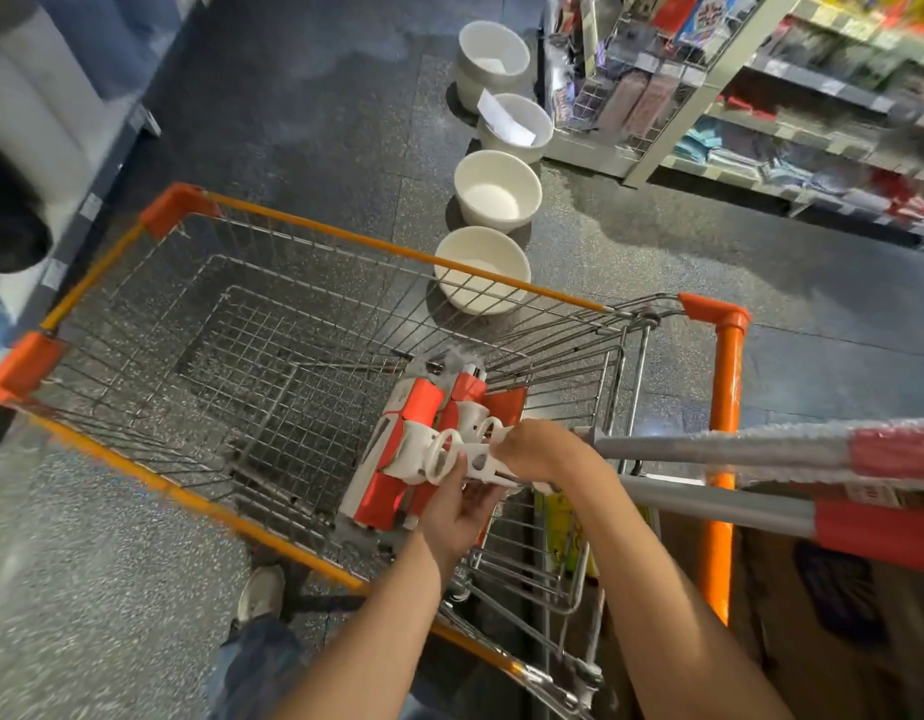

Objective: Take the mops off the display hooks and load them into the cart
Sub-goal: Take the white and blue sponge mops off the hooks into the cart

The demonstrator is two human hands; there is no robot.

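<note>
Standing on the speckled floor (657,241), the wire shopping cart (200,324) with orange corners holds the red and white mop heads (413,449) at its near end. Their gray handles (709,449) stick out over the cart's rim to the right. The left hand (457,506) and right hand (540,449) both have a grip around the white plastic mop parts.

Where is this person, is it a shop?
Most likely a household goods shop. There is a wire shopping cart with orange trim, shelves stocked with folded cloths and packaged goods, and white tubs lined up on the floor for sale.
</note>
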